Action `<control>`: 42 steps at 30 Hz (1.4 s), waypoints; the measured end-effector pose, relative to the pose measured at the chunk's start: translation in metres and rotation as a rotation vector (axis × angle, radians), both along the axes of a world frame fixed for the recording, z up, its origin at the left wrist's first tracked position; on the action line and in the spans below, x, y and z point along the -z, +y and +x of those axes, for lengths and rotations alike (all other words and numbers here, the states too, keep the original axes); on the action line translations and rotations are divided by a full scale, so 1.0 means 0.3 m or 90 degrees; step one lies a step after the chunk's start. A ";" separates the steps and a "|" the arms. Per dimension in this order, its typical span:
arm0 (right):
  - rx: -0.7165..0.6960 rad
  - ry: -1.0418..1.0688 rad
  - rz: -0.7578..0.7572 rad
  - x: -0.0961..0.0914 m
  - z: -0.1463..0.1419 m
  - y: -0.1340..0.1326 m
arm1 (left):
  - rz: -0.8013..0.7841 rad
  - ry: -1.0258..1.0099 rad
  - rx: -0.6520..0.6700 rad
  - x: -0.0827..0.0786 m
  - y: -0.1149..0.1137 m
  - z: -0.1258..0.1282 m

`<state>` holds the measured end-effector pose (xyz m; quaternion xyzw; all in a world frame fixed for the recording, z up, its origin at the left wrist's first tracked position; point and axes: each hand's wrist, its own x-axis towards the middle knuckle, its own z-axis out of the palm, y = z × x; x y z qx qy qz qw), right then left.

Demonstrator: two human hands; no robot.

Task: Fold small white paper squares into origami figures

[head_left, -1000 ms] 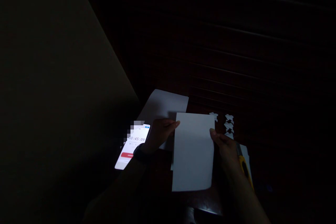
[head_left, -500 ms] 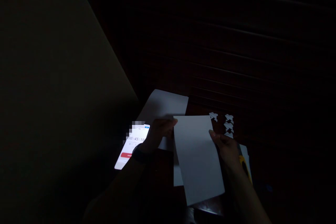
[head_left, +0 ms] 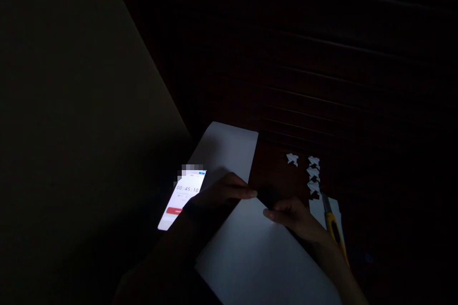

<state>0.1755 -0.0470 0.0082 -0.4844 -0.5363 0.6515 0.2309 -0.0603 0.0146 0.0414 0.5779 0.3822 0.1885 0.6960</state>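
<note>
A white sheet of paper (head_left: 265, 252) lies tilted in front of me, one corner pointing away and its lower part cut off by the picture's bottom edge. My left hand (head_left: 234, 188) pinches it at that far corner. Close by on the right, my right hand (head_left: 291, 217) grips the sheet's upper right edge between thumb and fingers. The curled fingers of both hands are partly in shadow. Beside my left wrist, a lit phone (head_left: 184, 198) shows a timer.
Another white sheet (head_left: 229, 145) lies behind my left hand. Small folded paper figures (head_left: 313, 174) stand in a column at the right, with a single paper figure (head_left: 292, 158) left of them. A yellow utility knife (head_left: 333, 228) rests on smaller white paper (head_left: 317, 209). A wall (head_left: 89, 105) rises at left.
The held paper has turned from nearly upright to diagonal and come lower and nearer. Both hands have moved down and closer together, my right one leftward, uncovering the knife and paper figures.
</note>
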 end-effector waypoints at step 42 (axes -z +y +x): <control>-0.096 -0.010 0.023 0.034 -0.047 -0.021 | 0.104 0.042 0.214 0.071 -0.009 0.038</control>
